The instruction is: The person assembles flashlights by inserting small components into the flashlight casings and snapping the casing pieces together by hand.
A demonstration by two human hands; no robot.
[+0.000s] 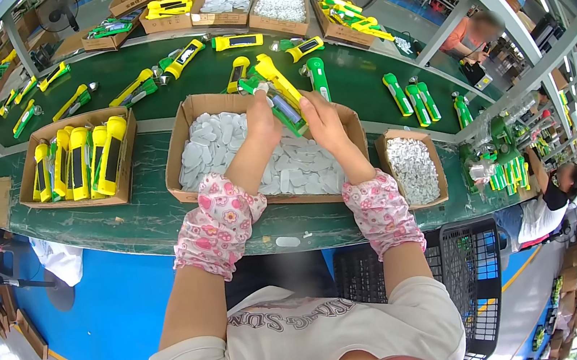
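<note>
Above a carton of flat white plastic pieces [215, 146], both hands hold a flashlight whose yellow shell half [277, 76] and green shell half [287, 116] are apart at an angle. A grey-purple cylinder, likely a battery, shows in the green half. My left hand [263, 126] is closed around the head end of the green half, its fingertips partly hidden. My right hand [324, 120] grips the lower end of the yellow half. Just beyond them, a green flashlight part [317, 78] and a yellow flashlight [238, 72] lie on the green belt [195, 83].
To the left stands a carton of yellow flashlights [80, 162]. A smaller carton of small clear-white parts [413, 171] is at right. Several cartons [281, 10] line the belt's far side. A green fixture [499, 145] stands far right, and a black crate [473, 279] is below the bench.
</note>
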